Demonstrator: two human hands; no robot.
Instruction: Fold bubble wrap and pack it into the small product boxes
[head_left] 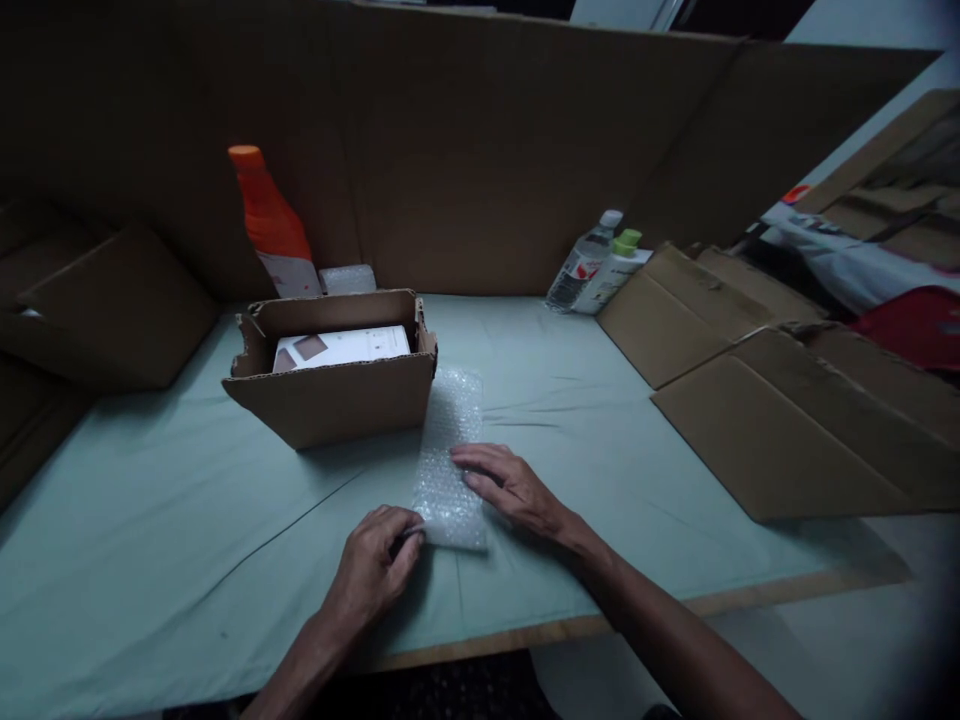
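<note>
A strip of clear bubble wrap (453,440) lies lengthwise on the pale green cloth, beside the right end of an open cardboard box (360,405). My left hand (379,560) pinches the near left edge of the strip between thumb and fingers. Resting on the middle of the wrap, my right hand (514,490) has its fingers stretched out, pointing left. Inside the cardboard box sits a white box (360,345) with a brown square printed on it; its lower part is hidden.
Behind the box stand an orange bottle (274,225) and a small bubble-wrapped item (348,279). A clear water bottle (585,262) and a green-capped white bottle (613,272) lean at the back right. Cardboard boxes (780,420) line the right side, more cardboard (120,310) the left.
</note>
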